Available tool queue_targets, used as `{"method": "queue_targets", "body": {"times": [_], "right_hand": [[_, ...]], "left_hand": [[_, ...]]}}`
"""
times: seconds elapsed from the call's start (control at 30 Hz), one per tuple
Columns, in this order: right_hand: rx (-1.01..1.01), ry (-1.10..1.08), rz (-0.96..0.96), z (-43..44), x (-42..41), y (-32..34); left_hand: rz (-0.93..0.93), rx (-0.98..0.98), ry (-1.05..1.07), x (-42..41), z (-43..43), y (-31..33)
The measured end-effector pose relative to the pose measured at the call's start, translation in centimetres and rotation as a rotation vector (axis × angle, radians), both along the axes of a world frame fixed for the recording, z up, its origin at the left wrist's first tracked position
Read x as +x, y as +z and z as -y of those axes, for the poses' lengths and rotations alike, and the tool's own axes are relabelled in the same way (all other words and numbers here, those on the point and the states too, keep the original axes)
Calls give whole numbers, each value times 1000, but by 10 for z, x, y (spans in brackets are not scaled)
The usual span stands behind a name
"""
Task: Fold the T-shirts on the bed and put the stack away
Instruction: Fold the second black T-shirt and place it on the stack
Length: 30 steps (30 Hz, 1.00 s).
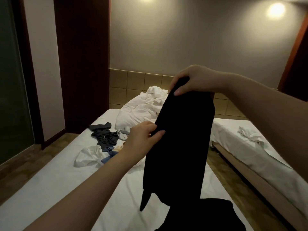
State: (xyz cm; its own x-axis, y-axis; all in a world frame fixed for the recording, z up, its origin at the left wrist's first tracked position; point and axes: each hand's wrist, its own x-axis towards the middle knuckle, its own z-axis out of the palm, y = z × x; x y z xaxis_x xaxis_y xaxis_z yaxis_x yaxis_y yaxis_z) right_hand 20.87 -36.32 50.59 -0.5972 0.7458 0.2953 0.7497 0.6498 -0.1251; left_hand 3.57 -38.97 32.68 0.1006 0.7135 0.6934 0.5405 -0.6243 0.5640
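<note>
One black T-shirt [181, 147], lower end off-frame

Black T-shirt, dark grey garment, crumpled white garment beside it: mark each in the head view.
black T-shirt [180, 139]: head view, middle of the hanging cloth.
dark grey garment [105, 135]: head view, its crumpled centre.
white garment [86, 155]: head view, centre of the bundle.

Black T-shirt [180, 147]: lower end beyond bottom edge.
</note>
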Motion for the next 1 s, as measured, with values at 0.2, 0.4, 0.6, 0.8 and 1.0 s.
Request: {"method": "queue_targets", "body": {"times": [0.2, 0.4, 0.6, 0.8, 1.0], "right_hand": [[59, -5, -78, -3, -3, 7], [9, -3, -107, -4, -1, 7], [-40, -16, -127, -4, 6, 9], [-26, -21, -183, -4, 16, 10], [16, -34, -263, -9, 29, 5]], "left_hand": [[214, -100, -41, -12, -3, -7], [126, -74, 5, -17, -3, -10], [130, -76, 26, -21, -8, -23], [165, -158, 30, -28, -14, -39], [344, -151, 72, -33, -11, -20]]}}
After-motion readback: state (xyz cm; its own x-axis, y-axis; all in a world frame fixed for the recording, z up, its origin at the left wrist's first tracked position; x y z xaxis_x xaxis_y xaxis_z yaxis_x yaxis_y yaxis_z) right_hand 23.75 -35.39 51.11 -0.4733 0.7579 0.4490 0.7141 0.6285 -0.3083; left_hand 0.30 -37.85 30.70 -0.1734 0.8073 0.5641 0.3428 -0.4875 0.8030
